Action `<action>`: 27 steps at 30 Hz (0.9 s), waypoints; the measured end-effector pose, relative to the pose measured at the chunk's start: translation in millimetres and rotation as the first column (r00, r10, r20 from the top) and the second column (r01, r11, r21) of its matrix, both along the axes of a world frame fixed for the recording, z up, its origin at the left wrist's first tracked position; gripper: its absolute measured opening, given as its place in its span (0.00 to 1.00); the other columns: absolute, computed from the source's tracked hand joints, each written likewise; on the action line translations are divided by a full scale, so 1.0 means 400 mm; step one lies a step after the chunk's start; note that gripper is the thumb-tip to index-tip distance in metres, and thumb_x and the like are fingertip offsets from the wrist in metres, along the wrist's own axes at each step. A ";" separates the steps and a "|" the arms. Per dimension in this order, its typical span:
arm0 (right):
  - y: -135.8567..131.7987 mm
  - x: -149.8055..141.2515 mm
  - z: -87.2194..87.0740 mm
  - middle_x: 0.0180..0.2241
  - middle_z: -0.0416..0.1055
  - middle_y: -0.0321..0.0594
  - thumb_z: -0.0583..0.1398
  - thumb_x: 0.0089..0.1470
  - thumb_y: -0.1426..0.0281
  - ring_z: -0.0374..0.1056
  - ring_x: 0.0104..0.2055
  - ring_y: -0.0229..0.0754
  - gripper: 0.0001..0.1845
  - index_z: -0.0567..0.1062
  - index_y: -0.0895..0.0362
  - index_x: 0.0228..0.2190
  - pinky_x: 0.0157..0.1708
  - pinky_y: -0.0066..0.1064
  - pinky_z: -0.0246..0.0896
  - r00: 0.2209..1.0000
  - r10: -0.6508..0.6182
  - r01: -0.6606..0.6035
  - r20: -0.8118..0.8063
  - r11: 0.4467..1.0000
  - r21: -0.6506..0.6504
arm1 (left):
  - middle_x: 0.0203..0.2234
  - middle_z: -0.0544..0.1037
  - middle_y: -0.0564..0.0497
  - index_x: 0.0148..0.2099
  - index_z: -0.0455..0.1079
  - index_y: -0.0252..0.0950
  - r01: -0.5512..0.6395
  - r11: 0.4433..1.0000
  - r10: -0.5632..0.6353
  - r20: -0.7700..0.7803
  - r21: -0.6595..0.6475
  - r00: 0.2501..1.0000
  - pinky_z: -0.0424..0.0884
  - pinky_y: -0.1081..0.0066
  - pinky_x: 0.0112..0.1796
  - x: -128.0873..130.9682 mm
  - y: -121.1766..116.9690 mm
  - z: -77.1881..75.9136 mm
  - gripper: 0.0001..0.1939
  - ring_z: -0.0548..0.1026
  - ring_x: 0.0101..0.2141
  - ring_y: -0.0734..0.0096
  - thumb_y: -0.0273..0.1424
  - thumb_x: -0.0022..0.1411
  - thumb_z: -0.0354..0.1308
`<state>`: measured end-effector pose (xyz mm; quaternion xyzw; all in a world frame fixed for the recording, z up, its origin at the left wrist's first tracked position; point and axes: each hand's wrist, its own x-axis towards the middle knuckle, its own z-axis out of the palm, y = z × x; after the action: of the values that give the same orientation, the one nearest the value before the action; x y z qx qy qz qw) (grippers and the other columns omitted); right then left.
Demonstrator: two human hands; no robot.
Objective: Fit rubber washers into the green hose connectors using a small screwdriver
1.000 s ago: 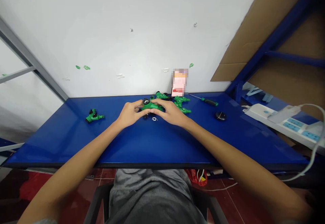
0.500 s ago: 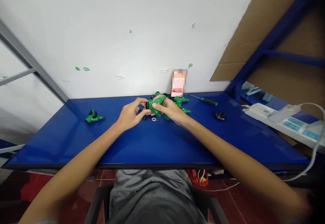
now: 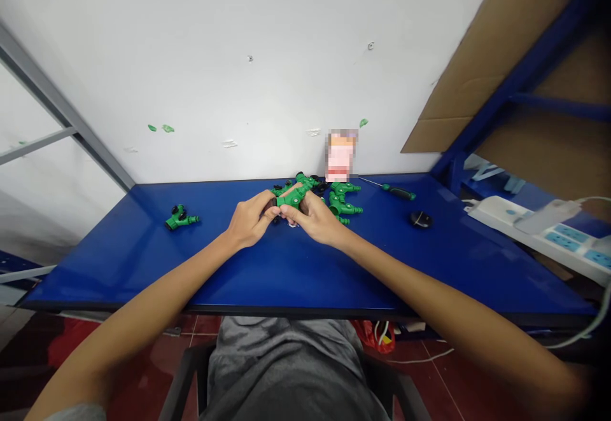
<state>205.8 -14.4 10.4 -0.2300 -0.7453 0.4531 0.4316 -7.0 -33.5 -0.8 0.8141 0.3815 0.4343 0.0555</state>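
Note:
Between my hands, just over the table, is a green plastic hose splitter [image 3: 290, 200] with a black collar at its left end. My left hand [image 3: 251, 217] pinches that black collar between thumb and fingers. From the other side, my right hand [image 3: 321, 216] wraps round the green body, its thumb pressed near the collar. Behind and right of my hands lie several more green hose splitters [image 3: 344, 208], some partly hidden. A small white ring [image 3: 292, 224] shows just beneath the held splitter, mostly covered by my fingers.
A lone green splitter with black knobs [image 3: 180, 217] lies at the left of the blue table [image 3: 286, 275]. To the right are a screwdriver [image 3: 400, 192], a round black object [image 3: 421, 219] and a white power strip [image 3: 539, 230]. A blurred-out card [image 3: 340, 157] leans on the wall.
The held splitter has turned, its collar end now lower and more covered by my left fingers. My right thumb has shifted left towards the collar. The whole view has moved slightly.

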 end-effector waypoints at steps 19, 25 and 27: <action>0.023 0.013 0.007 0.28 0.63 0.29 0.70 0.57 0.40 0.60 0.28 0.38 0.31 0.70 0.51 0.42 0.27 0.32 0.57 0.997 0.018 -0.033 -0.076 0.978 -0.207 | 0.37 0.81 0.53 0.54 0.74 0.38 0.094 0.972 -0.079 0.077 -0.214 0.994 0.61 0.73 0.27 0.008 -0.013 0.055 0.18 0.61 0.20 0.81 0.45 0.72 0.64; 0.029 0.019 -0.004 0.34 0.67 0.32 0.72 0.57 0.44 0.65 0.33 0.40 0.30 0.70 0.51 0.46 0.36 0.36 0.64 0.998 -0.023 0.017 -0.056 0.995 -0.101 | 0.22 0.78 0.51 0.33 0.74 0.36 0.053 0.918 -0.002 0.129 -0.393 0.992 0.69 0.70 0.33 0.007 -0.005 0.060 0.31 0.73 0.25 0.70 0.51 0.80 0.45; 0.029 0.020 -0.003 0.34 0.67 0.32 0.72 0.57 0.44 0.65 0.32 0.40 0.30 0.70 0.50 0.46 0.36 0.36 0.64 0.998 -0.023 0.017 -0.053 0.994 -0.109 | 0.29 0.81 0.53 0.46 0.76 0.36 0.050 0.934 0.012 0.171 -0.353 0.985 0.65 0.72 0.29 0.007 -0.006 0.064 0.21 0.68 0.22 0.75 0.50 0.73 0.58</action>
<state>213.8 -2.9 9.3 -0.2480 -0.7053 0.4948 0.4430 -4.3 -35.9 24.9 0.7543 0.4396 0.4253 0.2386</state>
